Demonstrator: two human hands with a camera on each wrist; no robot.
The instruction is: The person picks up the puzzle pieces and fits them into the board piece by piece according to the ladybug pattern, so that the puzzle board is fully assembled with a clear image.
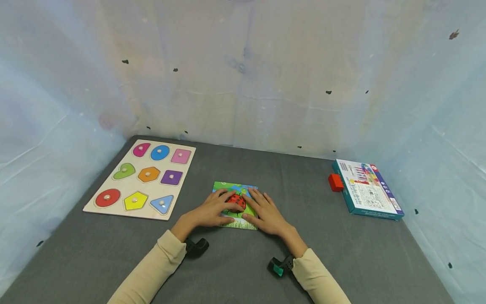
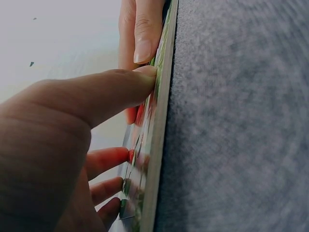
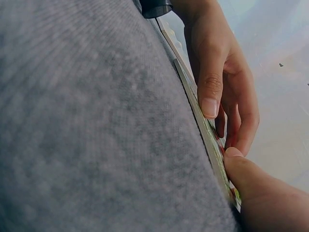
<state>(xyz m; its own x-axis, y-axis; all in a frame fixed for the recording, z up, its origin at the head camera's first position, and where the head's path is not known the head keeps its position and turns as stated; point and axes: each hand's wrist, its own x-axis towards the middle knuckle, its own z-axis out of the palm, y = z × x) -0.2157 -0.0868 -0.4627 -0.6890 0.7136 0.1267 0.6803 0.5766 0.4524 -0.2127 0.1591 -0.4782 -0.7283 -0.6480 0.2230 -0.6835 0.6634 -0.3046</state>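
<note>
A small square ladybug puzzle point(image 1: 248, 224), green and blue with a red spotted ladybug in its middle, lies flat on the grey cloth in the head view. My left hand point(image 1: 213, 210) rests on its left part, fingertips spread over the picture. From the other side my right hand point(image 1: 267, 214) lies on its right part, fingers extended across the surface. Seen edge-on in the left wrist view, the puzzle board point(image 2: 159, 130) has the left thumb point(image 2: 120, 89) pressing near its front edge. The right wrist view shows both thumbs on top of the thin board point(image 3: 195, 104).
A wooden shape board point(image 1: 152, 188) with several coloured knobbed pieces lies at the left. Toward the right, a red block point(image 1: 336, 182) stands beside a teal-edged box point(image 1: 370, 188). Pale sheeting point(image 1: 243, 84) rises behind and at both sides of the table.
</note>
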